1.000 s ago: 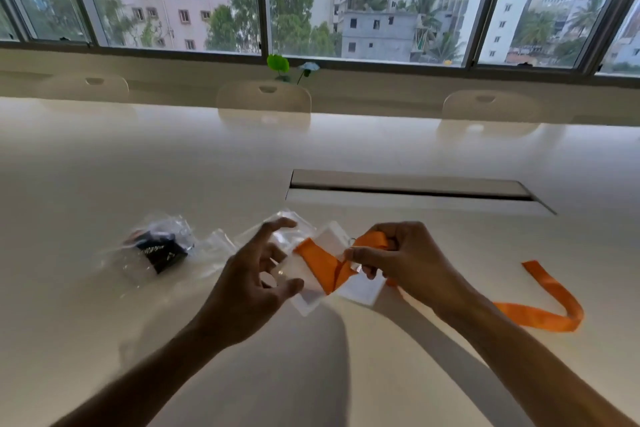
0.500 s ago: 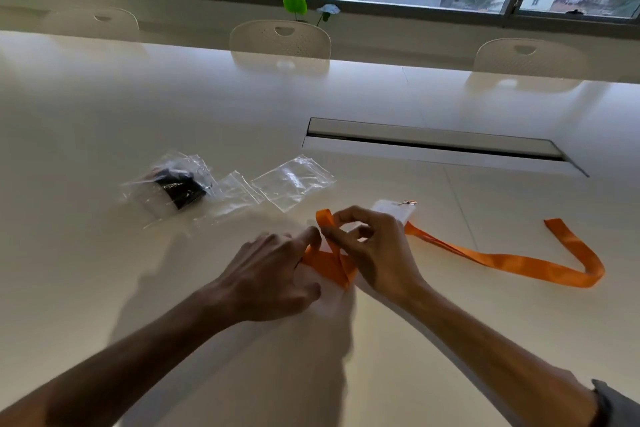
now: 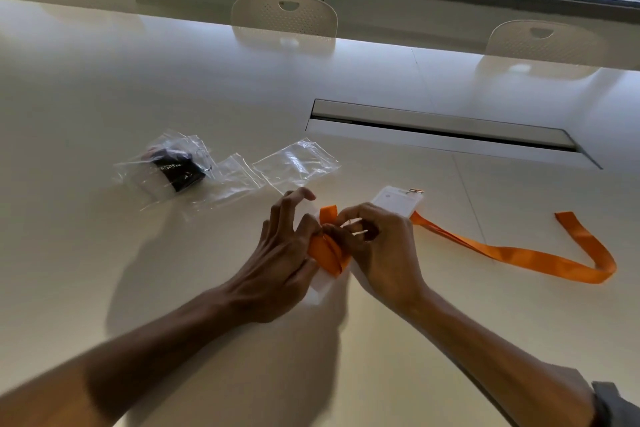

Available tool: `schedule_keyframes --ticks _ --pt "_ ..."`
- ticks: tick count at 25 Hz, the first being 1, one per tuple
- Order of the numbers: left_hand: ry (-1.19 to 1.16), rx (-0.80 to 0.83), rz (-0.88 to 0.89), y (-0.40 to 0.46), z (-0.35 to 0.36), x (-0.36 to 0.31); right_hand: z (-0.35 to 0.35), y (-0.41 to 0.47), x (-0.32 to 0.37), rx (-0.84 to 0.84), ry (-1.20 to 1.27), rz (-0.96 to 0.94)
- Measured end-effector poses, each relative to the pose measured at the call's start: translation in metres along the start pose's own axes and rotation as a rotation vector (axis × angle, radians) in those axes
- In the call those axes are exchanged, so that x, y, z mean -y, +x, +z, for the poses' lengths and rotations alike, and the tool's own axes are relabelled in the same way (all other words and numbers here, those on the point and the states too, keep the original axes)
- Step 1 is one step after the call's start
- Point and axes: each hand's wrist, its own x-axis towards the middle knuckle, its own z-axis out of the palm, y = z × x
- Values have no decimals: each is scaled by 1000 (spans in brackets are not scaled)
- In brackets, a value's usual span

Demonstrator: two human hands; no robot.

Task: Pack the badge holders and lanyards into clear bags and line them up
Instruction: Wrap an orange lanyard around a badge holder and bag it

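An orange lanyard (image 3: 540, 258) trails to the right across the white table (image 3: 207, 87). Its folded near end (image 3: 327, 251) sits bunched between my two hands. My right hand (image 3: 381, 250) pinches the folded lanyard with curled fingers. My left hand (image 3: 280, 253) holds the fold with thumb and a finger, its other fingers lifted. A white badge holder (image 3: 396, 199) with a metal clip lies just behind my right hand. Another pale holder (image 3: 320, 284) lies under the fold. An empty clear bag (image 3: 296, 161) lies behind my left hand. A packed bag (image 3: 173, 166) holds a dark lanyard.
A second empty clear bag (image 3: 232, 180) lies between the packed bag and the other empty one. A long cable slot (image 3: 443, 130) is set into the table behind. White chairs (image 3: 284, 15) stand at the far edge below the windows.
My hands came down from the air to the table with the lanyard. The right hand folded more orange strap into the bunch, and my left hand's fingers lifted. The view tilted down.
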Motion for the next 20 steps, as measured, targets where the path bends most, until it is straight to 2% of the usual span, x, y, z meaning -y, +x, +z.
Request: schedule_keyframes --ticks 8,14,20 --pt "-240 -110 -116 4 -6 5 14 -15 0 210 -145 -79" --pt "-186 -165 -67 2 -6 8 20 -16 7 335 -65 72" --pt "-182 -91 -122 5 -3 7 15 -12 10 296 -341 -44"
